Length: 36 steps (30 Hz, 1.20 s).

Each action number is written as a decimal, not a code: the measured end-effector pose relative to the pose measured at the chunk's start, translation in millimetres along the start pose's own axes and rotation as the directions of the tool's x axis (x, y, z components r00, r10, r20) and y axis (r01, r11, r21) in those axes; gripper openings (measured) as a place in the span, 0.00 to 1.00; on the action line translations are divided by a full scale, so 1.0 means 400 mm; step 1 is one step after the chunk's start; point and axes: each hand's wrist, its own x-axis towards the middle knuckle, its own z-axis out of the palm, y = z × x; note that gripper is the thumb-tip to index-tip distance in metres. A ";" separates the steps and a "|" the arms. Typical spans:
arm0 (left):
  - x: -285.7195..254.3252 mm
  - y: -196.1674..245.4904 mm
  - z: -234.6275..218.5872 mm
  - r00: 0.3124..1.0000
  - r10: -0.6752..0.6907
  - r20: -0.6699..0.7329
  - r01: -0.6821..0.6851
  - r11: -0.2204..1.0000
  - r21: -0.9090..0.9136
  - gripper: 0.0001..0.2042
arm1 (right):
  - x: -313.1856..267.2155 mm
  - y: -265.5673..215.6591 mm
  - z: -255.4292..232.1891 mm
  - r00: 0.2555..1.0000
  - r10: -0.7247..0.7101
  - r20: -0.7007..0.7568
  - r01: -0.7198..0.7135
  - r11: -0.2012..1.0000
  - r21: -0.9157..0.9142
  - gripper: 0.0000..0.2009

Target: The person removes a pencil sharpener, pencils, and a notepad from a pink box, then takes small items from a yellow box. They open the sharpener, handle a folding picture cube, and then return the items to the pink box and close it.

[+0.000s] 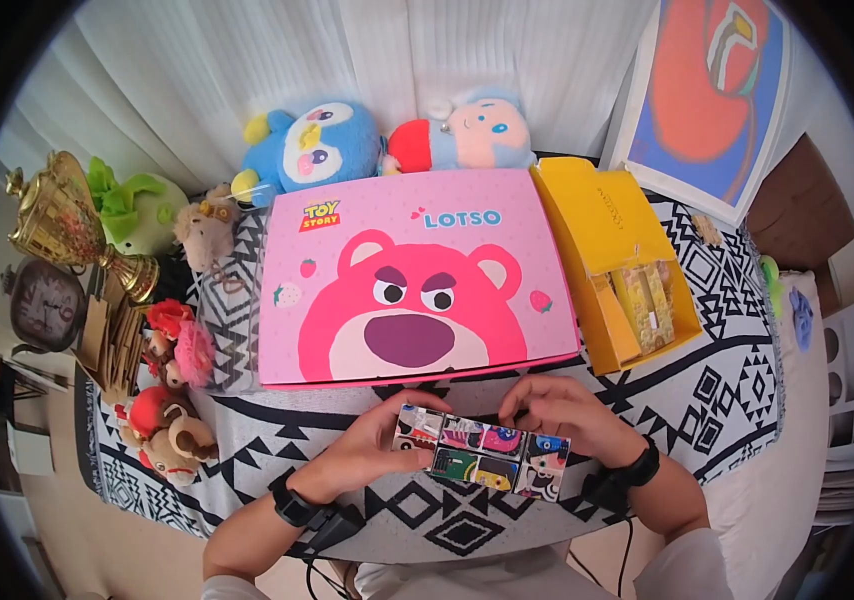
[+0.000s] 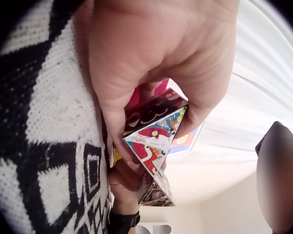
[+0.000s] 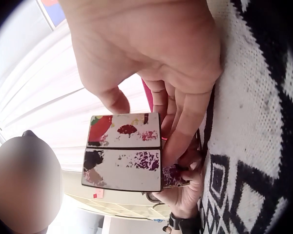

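A folding picture cube [image 1: 480,455], printed with colourful cartoon images, is spread into a long block above the near part of the cloth. At its left end my left hand [image 1: 382,440] grips it, thumb on the near face and fingers behind. The left wrist view shows a triangular printed end [image 2: 154,144] of the cube between thumb and fingers. My right hand [image 1: 582,425] is at the right end, fingers loosely bent. In the right wrist view, a fingertip lies against the side of two pale, worn-print panels [image 3: 124,151], with the thumb near their upper edge.
A pink Lotso box [image 1: 417,280] lies just beyond my hands, beside an opened yellow box [image 1: 587,215]. Plush toys [image 1: 317,150] sit behind. At left stand a gold trophy [image 1: 62,215], a clock [image 1: 45,305] and small dolls [image 1: 167,435]. Patterned cloth [image 1: 457,530] covers the table.
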 end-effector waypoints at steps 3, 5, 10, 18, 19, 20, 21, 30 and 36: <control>-0.002 -0.010 0.001 0.997 -0.025 -0.080 0.018 0.995 -0.093 0.29 | 0.002 -0.007 0.013 0.996 -0.079 0.049 0.088 0.976 -0.200 0.24; 0.002 -0.007 0.010 0.992 0.050 -0.116 -0.059 0.995 -0.077 0.28 | -0.001 -0.016 0.019 0.997 -0.041 0.068 0.064 0.915 -0.398 0.27; 0.001 0.001 0.014 0.996 0.017 -0.085 -0.036 0.975 -0.220 0.29 | 0.004 -0.027 0.026 0.999 0.031 -0.034 -0.039 0.960 -0.279 0.28; 0.002 0.007 0.015 0.995 0.044 -0.090 -0.050 0.997 -0.066 0.33 | 0.011 0.000 0.021 0.994 -0.040 -0.101 0.027 0.991 -0.129 0.28; 0.000 0.012 0.012 0.998 0.004 -0.059 -0.008 0.998 -0.063 0.33 | 0.011 0.001 0.022 0.994 -0.045 -0.097 0.031 0.990 -0.136 0.28; -0.002 0.014 0.010 0.999 -0.037 -0.028 0.035 0.998 -0.059 0.33 | 0.011 0.002 0.023 0.994 -0.050 -0.093 0.036 0.989 -0.143 0.28; -0.003 0.013 0.009 0.999 -0.038 -0.029 0.036 0.998 -0.059 0.33 | 0.010 0.002 0.025 0.994 -0.049 -0.093 0.036 0.989 -0.142 0.28; 0.003 0.008 0.008 0.999 0.029 -0.032 -0.032 0.993 -0.117 0.26 | 0.014 0.003 0.025 0.996 -0.061 -0.065 0.042 0.966 -0.256 0.29; 0.003 0.008 0.010 0.997 0.055 -0.052 -0.062 0.987 -0.145 0.24 | 0.016 0.009 0.012 0.995 -0.103 -0.011 0.093 0.931 -0.354 0.29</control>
